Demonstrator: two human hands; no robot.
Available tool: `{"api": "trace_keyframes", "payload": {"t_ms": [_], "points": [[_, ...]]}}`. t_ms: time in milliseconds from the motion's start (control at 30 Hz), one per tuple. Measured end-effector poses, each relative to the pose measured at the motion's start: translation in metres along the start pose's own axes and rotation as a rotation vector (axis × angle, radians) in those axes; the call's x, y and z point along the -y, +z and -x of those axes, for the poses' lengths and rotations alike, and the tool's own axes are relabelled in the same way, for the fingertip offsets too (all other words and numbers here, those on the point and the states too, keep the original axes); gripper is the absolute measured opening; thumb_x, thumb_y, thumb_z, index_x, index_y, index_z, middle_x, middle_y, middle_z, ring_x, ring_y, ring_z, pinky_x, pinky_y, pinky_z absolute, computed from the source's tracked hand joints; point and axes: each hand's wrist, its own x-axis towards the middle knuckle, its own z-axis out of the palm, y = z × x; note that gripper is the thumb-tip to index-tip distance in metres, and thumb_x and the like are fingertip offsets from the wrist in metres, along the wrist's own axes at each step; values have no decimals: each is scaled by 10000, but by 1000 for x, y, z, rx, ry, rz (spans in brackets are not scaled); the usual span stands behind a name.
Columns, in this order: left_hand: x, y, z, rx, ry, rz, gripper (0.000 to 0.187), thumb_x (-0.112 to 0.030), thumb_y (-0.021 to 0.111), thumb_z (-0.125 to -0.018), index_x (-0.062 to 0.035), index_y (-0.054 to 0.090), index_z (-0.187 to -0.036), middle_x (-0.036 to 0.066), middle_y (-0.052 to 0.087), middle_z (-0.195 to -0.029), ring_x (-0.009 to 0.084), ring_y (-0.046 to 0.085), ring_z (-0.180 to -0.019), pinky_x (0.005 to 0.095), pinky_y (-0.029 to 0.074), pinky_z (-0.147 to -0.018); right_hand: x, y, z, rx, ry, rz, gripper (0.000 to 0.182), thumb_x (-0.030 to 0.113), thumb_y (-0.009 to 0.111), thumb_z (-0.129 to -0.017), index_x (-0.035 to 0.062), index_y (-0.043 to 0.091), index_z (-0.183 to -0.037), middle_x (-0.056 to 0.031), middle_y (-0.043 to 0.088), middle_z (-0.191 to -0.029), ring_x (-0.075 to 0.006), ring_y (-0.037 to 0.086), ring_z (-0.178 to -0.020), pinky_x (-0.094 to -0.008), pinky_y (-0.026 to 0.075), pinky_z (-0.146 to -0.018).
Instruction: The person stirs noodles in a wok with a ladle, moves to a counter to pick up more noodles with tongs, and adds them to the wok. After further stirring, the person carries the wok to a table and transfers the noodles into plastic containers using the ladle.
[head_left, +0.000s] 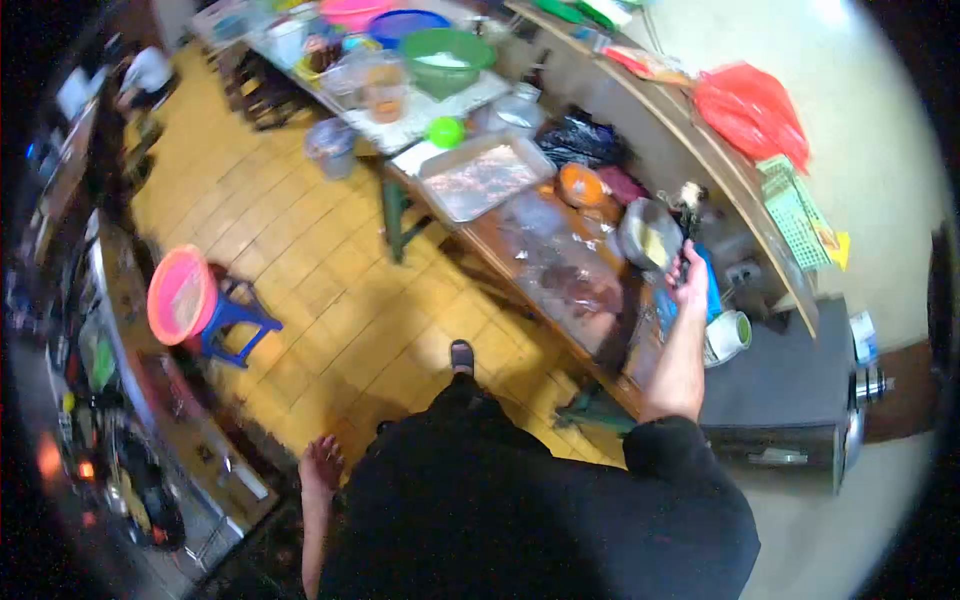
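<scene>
1. A tray (480, 178) lies on the bench (560, 300), with a bowl (648, 238) to its right.
2. The right hand (690, 278) is just beside the bowl.
3. A stool (225, 310) stands on the floor (330, 290), left of the bench.
4. The left hand (322, 465) hangs low, well apart from the bench.

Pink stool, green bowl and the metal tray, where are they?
pink stool (181, 296): head view, on its round pink seat.
green bowl (446, 62): head view, on its front wall below the rim.
metal tray (484, 176): head view, on its flat middle.
</scene>
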Motion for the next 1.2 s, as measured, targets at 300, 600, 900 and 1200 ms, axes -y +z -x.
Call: {"api": "trace_keyframes", "payload": {"t_ms": [300,600,900,1200], "points": [[59,-56,94,-162,73,250,434,-372,494,-952,-127,464,-1309,92,575,-1264,233,595,-1069,389,501,-882,-110,183,119,798,69,156,235,326,560,-944,109,573,-1033,20,493,-656,-72,374,-377,-193,321,-346],[130,-106,129,-320,267,637,393,-372,471,-963,-89,471,-1237,125,621,-1168,252,610,-996,387,489,-826,-226,459,417,1635,-31,459,273,155,620,-881,55,517,-1113,17,484,-751,-59,454,-533,-199,328,-400],[217,-146,154,-571,745,1234,319,-333,447,-968,-95,538,-1161,153,587,-1206,320,583,-1044,456,496,-822,-448,650,762,2301,-49,720,180,222,699,-849,82,593,-887,36,508,-593,-56,398,-416,-224,274,-375],[251,-73,114,-964,239,1676,228,-300,504,-937,-103,548,-1043,135,661,-1058,278,619,-815,413,494,-628,-686,703,932,2261,-1762,1161,391,348,764,-715,69,685,-976,-152,683,-991,-300,658,-966,-416,533,-802]]}}
